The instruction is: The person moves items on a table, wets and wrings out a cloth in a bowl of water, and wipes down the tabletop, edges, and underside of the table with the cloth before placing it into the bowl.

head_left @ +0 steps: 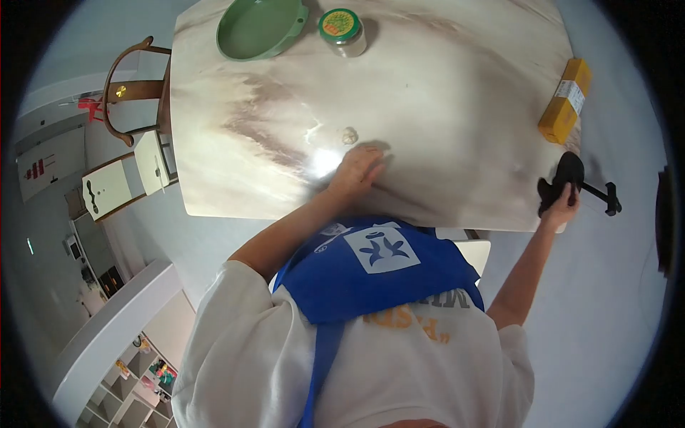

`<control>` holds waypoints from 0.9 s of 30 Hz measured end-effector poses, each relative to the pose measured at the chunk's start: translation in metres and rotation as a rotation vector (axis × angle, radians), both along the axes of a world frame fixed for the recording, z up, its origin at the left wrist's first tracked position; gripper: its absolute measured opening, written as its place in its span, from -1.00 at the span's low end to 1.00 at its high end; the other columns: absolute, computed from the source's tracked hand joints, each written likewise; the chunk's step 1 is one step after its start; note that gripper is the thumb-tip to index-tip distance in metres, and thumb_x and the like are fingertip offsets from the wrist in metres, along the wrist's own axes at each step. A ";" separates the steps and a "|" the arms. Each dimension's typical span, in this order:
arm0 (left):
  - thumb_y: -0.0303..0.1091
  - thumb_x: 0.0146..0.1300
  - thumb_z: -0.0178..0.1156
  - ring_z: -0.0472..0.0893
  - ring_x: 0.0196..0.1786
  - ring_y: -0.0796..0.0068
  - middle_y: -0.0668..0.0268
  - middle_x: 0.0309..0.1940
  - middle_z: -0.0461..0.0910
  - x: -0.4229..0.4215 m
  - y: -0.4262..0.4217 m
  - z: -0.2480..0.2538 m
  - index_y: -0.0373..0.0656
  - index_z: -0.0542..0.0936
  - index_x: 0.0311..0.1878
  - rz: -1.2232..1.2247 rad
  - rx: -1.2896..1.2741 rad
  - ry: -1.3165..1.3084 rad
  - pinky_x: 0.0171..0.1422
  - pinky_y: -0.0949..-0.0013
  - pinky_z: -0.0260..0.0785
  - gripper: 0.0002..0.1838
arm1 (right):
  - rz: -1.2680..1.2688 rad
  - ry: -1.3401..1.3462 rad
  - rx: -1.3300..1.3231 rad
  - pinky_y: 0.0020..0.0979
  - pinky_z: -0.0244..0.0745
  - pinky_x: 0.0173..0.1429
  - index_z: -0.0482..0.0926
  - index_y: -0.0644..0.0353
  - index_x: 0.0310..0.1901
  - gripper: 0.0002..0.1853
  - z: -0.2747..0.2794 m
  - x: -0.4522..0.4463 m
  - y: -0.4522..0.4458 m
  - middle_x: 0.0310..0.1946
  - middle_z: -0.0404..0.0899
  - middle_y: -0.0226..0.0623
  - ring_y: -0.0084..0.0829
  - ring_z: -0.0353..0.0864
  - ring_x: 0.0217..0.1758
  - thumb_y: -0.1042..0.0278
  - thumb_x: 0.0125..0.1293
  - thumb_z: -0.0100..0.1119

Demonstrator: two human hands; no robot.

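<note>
My left hand rests over the front of the marble-patterned table. Its fingers point right, loosely bent, with the thumb apart, and nothing shows in them. Just beyond its knuckles lies a small, pale, roundish thing that looks like a garlic bulb. At the table's right front corner, my right hand is closed around a black device. From that device a thin rod sticks out to the right and ends in a crosspiece; its exact kind is unclear.
A green round pan stands at the far left of the table, beside a glass jar with a green lid. Near the right edge lies a long yellow box with a white label. A wooden chair stands left of the table.
</note>
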State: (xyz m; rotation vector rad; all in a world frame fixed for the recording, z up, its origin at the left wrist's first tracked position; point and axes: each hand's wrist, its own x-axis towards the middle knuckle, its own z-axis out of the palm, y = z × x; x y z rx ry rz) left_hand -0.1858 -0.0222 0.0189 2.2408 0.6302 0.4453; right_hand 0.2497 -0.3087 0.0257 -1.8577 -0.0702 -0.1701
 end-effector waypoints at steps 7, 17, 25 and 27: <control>-0.46 0.16 0.22 0.41 0.28 0.08 0.13 0.20 0.44 -0.010 0.038 0.015 -0.10 0.52 0.13 0.029 0.336 0.147 0.35 0.09 0.24 -0.58 | 0.286 -0.322 -0.614 -0.02 0.16 0.38 0.32 0.16 0.30 -0.40 -0.058 -0.110 0.098 0.27 0.30 0.08 -0.02 0.29 0.34 0.22 0.27 0.26; -0.60 0.15 0.10 0.44 0.23 -0.01 0.08 0.13 0.50 -0.058 0.080 0.003 -0.17 0.56 0.06 0.110 0.051 -0.070 0.32 0.11 0.30 -0.63 | 0.385 -0.488 -0.701 0.00 0.10 0.39 0.40 0.08 0.26 -0.46 -0.086 -0.147 0.211 0.25 0.36 0.02 0.01 0.29 0.33 0.44 0.19 0.11; -0.62 0.20 0.14 0.48 0.17 0.08 0.11 0.13 0.49 -0.175 0.092 0.007 -0.16 0.59 0.02 0.292 0.058 0.043 0.23 0.21 0.37 -0.68 | 0.798 -0.534 -0.572 -0.03 0.27 0.15 0.54 0.06 0.08 -0.60 -0.078 -0.355 0.382 0.10 0.49 -0.10 -0.09 0.44 0.15 0.52 0.18 0.01; -0.61 0.21 0.14 0.48 0.17 0.09 0.11 0.13 0.49 -0.193 0.097 0.010 -0.17 0.58 0.03 0.287 0.094 0.058 0.22 0.22 0.38 -0.68 | 0.963 -0.558 -0.356 -0.15 0.36 0.08 0.61 0.08 -0.06 -0.68 -0.067 -0.418 0.404 -0.01 0.53 -0.21 -0.13 0.50 0.05 0.52 0.16 0.03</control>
